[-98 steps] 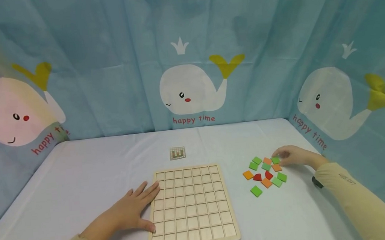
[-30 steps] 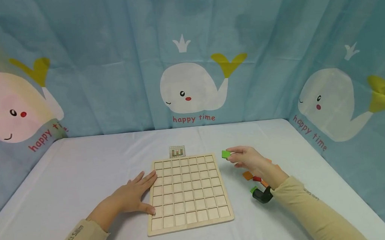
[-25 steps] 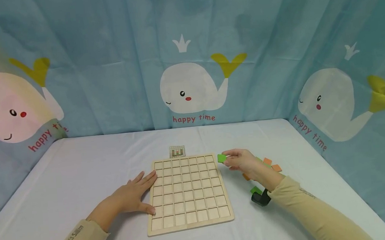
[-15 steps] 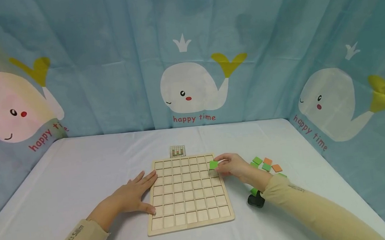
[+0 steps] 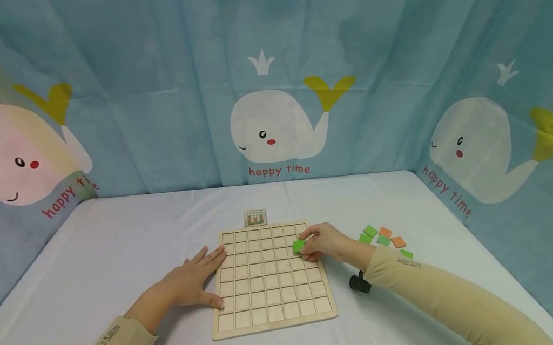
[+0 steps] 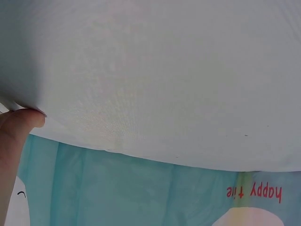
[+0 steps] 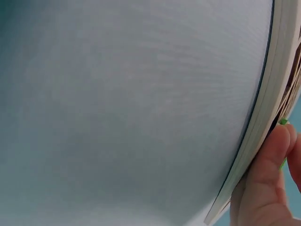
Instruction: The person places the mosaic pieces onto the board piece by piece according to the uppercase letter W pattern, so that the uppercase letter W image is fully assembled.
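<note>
Got the green tile (image 5: 299,246) in my right hand (image 5: 328,241), pinched by its right side between thumb and fingers, the gap basically just the tile itself. So it pokes out to the left of the fingertips, over the right side of the wooden grid board (image 5: 275,326), a few rows down from the far edge. Right hand's clearly the nearer one; my left hand (image 5: 190,282) is across at the opposite edge, fingers straight and spread, resting on the rim and gripping nothing I can see.

Tile's square, so no long axis to fuss over. Imo it all hangs on lining its sides up with a cell, and from the head view it looks to overlap a grid line. Can't tell if it's touching wood or hovering.

Looks-wise: flat, thin, plain bright green. Right wrist view only gives me slivers of it.
</note>
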### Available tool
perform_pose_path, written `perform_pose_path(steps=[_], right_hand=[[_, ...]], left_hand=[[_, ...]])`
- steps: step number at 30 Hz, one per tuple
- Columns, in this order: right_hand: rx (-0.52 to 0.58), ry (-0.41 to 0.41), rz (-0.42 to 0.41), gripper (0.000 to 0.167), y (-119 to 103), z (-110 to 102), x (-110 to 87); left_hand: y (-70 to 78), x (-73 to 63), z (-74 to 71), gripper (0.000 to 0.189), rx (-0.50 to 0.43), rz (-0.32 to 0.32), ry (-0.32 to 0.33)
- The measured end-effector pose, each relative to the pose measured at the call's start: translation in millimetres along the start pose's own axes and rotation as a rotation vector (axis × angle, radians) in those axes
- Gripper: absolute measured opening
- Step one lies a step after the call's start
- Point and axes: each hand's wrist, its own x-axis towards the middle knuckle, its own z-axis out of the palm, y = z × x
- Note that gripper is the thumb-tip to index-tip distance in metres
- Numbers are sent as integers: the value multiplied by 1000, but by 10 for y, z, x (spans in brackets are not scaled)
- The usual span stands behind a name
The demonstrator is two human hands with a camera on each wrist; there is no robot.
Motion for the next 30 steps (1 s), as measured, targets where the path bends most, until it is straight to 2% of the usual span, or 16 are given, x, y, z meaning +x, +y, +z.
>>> perform_pose_path(steps=[21, 25, 30], right_hand=[[-210, 63, 19, 32, -39, 110, 53], [-197, 50, 24, 34, -45, 97, 62], [-125, 4, 22, 38, -43, 37, 45]], left_hand=[[-15, 14, 13, 115, 11, 13, 4], [-19, 14, 17, 115, 11, 9, 8], [-18, 12, 19, 116, 7, 1, 7]])
